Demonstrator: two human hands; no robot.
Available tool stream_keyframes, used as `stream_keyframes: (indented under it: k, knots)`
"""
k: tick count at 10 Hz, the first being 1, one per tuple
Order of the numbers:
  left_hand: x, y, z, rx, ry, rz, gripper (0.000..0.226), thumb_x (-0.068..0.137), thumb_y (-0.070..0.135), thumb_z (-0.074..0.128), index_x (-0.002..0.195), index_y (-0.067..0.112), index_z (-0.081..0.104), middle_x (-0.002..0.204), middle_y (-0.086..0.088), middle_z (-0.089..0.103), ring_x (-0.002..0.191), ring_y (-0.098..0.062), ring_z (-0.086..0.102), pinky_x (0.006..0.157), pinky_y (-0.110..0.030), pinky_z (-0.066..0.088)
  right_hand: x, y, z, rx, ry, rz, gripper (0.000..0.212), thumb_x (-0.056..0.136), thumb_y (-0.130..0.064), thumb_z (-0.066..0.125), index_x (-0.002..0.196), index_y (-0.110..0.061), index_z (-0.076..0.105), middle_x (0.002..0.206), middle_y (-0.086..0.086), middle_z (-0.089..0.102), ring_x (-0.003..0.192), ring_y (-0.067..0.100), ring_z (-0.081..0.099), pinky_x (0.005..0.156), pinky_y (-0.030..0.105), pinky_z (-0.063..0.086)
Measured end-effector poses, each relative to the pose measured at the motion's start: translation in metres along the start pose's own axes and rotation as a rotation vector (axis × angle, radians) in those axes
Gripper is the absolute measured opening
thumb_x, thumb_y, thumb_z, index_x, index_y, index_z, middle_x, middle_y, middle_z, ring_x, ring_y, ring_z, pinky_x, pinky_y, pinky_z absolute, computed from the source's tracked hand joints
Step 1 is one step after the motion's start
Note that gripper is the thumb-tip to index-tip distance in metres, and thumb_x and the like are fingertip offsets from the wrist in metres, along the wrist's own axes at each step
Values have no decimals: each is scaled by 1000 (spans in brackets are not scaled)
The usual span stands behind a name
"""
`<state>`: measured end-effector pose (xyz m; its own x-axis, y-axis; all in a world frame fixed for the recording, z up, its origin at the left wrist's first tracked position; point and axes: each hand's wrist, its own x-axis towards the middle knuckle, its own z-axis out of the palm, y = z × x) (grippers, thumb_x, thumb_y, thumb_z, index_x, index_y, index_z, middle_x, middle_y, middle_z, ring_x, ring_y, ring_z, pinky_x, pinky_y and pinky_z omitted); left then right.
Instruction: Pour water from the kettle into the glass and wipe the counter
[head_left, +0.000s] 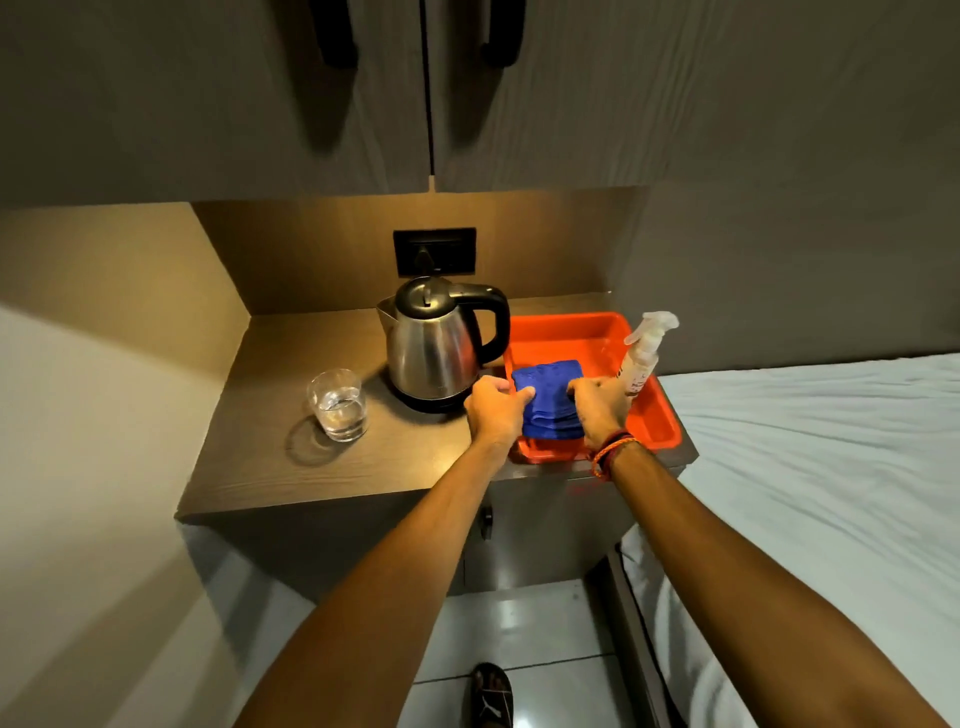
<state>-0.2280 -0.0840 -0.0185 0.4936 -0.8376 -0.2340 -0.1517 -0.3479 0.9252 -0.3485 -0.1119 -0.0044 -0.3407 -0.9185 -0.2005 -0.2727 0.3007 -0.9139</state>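
Note:
A steel kettle (434, 348) with a black lid and handle stands on its base at the back of the wooden counter (291, 467). Left of it is a clear glass (338, 404) holding some water. A folded blue cloth (548, 395) lies in an orange tray (571, 332) to the kettle's right. My left hand (493, 410) grips the cloth's left edge. My right hand (600, 408), with a braided wristband, grips the cloth's right edge. Both hands sit over the tray's near half.
A white spray bottle (644, 353) leans in the tray's right side. A black wall socket (435, 252) is behind the kettle, cupboard doors (363, 130) hang overhead. A white bed (831, 467) lies right of the counter. My sandalled foot (491, 696) is on the tiled floor.

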Motion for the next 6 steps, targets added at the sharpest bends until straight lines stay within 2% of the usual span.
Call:
stream_keyframes:
  k: [1, 2, 3, 4, 5, 6]
  knots:
    - [7, -6, 17, 320, -60, 93, 29, 84, 29, 74, 100, 7, 64, 103, -13, 69, 94, -31, 66, 76, -37, 53, 18, 18, -10, -230, -74, 7, 29, 72, 0, 69, 51, -9, 51, 63, 10, 55, 64, 24, 52, 56, 37, 45]
    - [10, -12, 31, 668, -87, 285, 29, 90, 27, 68, 104, 3, 60, 105, -20, 65, 101, -38, 61, 78, -43, 49, 28, 29, -9, -489, -180, -37, 12, 72, -3, 72, 73, -2, 60, 76, 14, 58, 69, 25, 52, 50, 29, 36]
    - [9, -20, 43, 954, -16, 461, 32, 88, 16, 68, 115, 4, 57, 119, -15, 53, 108, -34, 54, 86, -41, 48, 32, 35, -12, -707, -240, -111, 23, 77, -9, 72, 96, -2, 62, 99, 19, 65, 88, 34, 64, 62, 32, 43]
    - [1, -20, 37, 964, 38, 437, 45, 82, 19, 77, 118, 8, 52, 118, -12, 51, 107, -29, 55, 85, -39, 49, 22, 29, -16, -865, -207, -202, 29, 83, -17, 71, 107, -5, 61, 110, 18, 65, 102, 38, 64, 67, 36, 46]
    - [-7, -10, 14, 862, 53, 460, 55, 79, 30, 80, 121, 10, 50, 123, -11, 51, 111, -30, 54, 89, -43, 49, 4, 19, -19, -908, -122, -326, 23, 88, -21, 63, 105, -5, 62, 110, 17, 66, 100, 38, 65, 70, 39, 51]
    - [-16, 4, -17, 779, 151, 526, 41, 82, 29, 75, 112, 14, 53, 116, -8, 53, 107, -28, 54, 86, -42, 48, -13, 5, -23, -831, -83, -482, 14, 87, -14, 54, 93, -5, 63, 101, 18, 67, 93, 37, 64, 68, 38, 49]
